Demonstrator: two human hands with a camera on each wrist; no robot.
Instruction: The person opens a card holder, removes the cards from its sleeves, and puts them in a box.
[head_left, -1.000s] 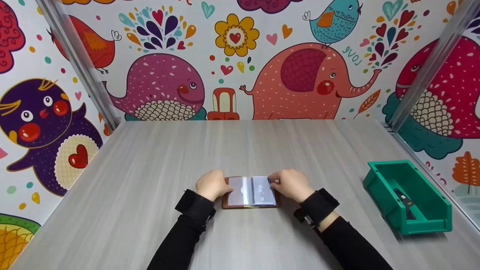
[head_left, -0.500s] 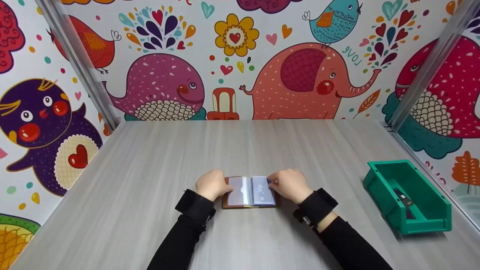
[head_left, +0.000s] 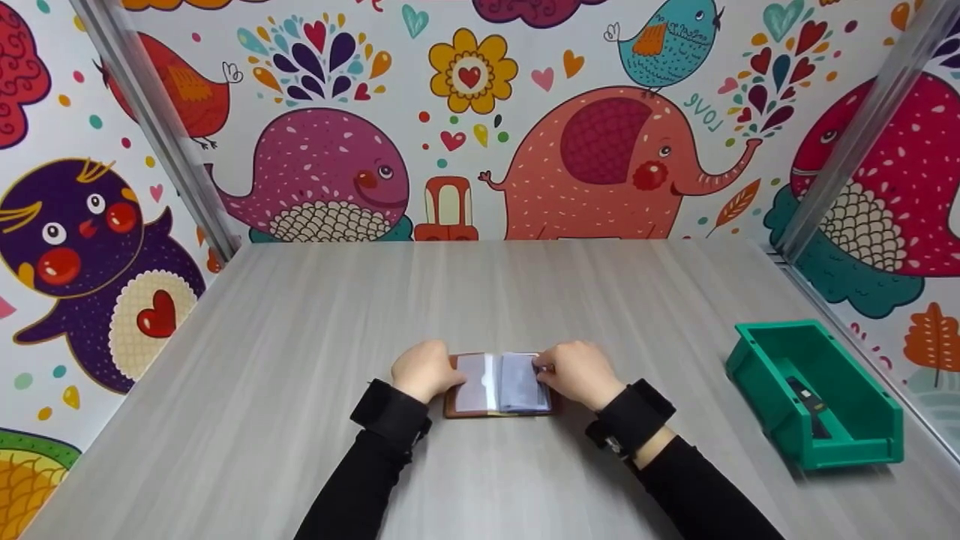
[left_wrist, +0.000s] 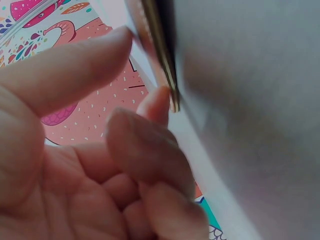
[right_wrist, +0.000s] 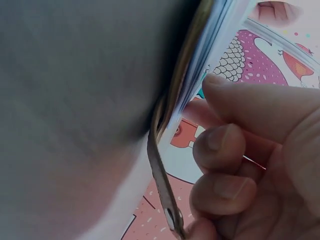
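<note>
A brown card holder (head_left: 491, 384) lies spread on the table, clear plastic sleeves (head_left: 519, 384) fanned on its right half. My left hand (head_left: 422, 371) holds its left edge, thumb on the inner face. Seen from the left wrist, the thumb (left_wrist: 90, 70) meets the inside of the cover, whose edge (left_wrist: 162, 55) points at the curled fingers. At the upper right corner of the sleeves, my right hand (head_left: 585, 373) pinches with thumb and forefinger. The right wrist view has layered sleeve edges (right_wrist: 212, 47) by the thumb, and a strap (right_wrist: 161, 175) with a metal snap hanging from the cover.
On the right of the table (head_left: 300, 315) stands a green bin (head_left: 862, 442), with a dark object (head_left: 810, 405) inside. Patterned wall panels (head_left: 465, 135) enclose the back and both sides.
The top sleeve on the right half has shifted; its pale printed marks no longer show and it looks greyer. My right fingers moved slightly with it. The left hand stays put.
</note>
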